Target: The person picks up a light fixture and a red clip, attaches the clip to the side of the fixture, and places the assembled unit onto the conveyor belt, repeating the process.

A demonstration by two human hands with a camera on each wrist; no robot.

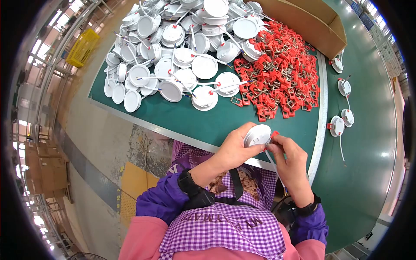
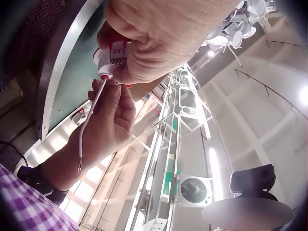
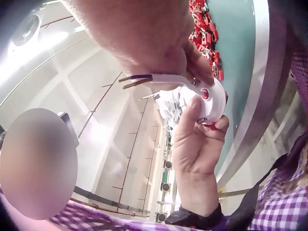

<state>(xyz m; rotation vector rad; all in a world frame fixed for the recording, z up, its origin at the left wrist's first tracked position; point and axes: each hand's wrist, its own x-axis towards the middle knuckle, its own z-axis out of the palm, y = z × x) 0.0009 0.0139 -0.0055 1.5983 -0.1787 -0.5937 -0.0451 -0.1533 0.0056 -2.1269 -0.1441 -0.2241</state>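
Between both hands, above the table's front edge, is a round white lamp (image 1: 257, 135) with a white cable (image 1: 272, 161) hanging from it. The left hand (image 1: 236, 149) grips the lamp by its rim, thumb on the near side. At the lamp's right side the right hand (image 1: 289, 158) pinches a small red clip (image 1: 274, 134). In the left wrist view, a red piece with a metal spring (image 2: 118, 52) sits at the lamp (image 2: 103, 62), partly behind the left hand (image 2: 154, 36). The right wrist view shows the cable's bare-ended wires (image 3: 137, 80) and its red grommet (image 3: 205, 94).
White lamps (image 1: 205, 67) are heaped at the back left of the green table (image 1: 173, 123), beside a pile of red clips (image 1: 281, 69). A cardboard box (image 1: 303, 21) stands behind the clips. Along the right, several lamps with red clips (image 1: 336, 126) lie on a green surface (image 1: 364, 173).
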